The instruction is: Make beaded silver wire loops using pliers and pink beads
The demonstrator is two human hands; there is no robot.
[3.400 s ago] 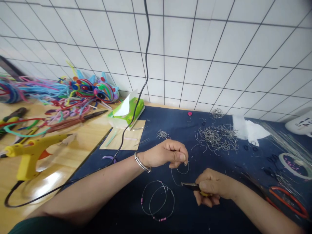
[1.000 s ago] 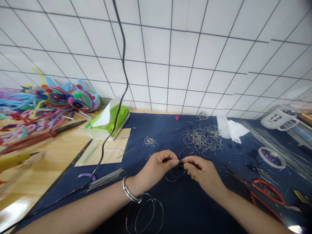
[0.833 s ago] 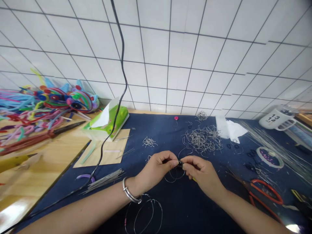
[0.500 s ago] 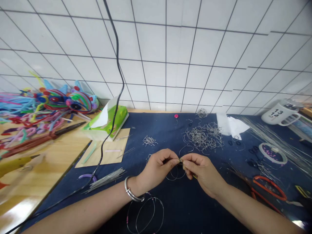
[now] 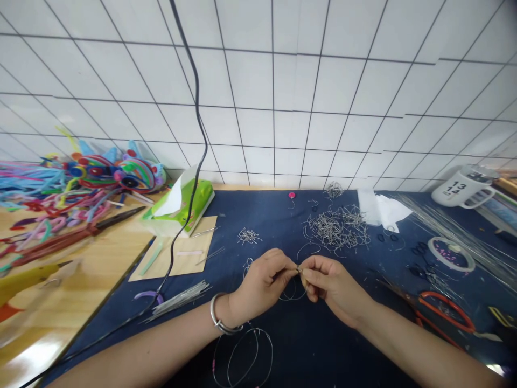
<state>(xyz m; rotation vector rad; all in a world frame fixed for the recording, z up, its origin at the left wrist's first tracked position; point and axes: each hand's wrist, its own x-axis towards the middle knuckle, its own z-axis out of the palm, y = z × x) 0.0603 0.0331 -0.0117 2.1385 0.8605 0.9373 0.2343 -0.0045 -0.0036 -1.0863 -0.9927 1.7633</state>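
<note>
My left hand (image 5: 270, 277) and my right hand (image 5: 329, 283) meet above the dark blue cloth, thumb and forefinger of each pinched together. Between the fingertips is a short bit of thin wire (image 5: 298, 268), mostly hidden by the fingers. A fine wire loop (image 5: 291, 298) shows just below the hands; whether it joins the held piece I cannot tell. Thin wire rings with pink beads (image 5: 228, 357) lie near the left wrist, which wears a silver bangle. Beyond the hands is a tangled heap of bent wire pieces (image 5: 338, 229), with a smaller pile (image 5: 249, 235) to its left.
Orange-handled scissors (image 5: 446, 311), a bead dish (image 5: 451, 254) and long straight wires (image 5: 464, 234) lie to the right, near a white mug (image 5: 458, 187). At left are a tissue pack (image 5: 197, 207), a wire bundle (image 5: 180, 299), a hanging black cable (image 5: 196, 91), pliers (image 5: 76, 231) and colourful pipe cleaners (image 5: 36, 186).
Both hands stay pinched together in nearly the same place, with the fingers shifted slightly. The whole view has tilted a little.
</note>
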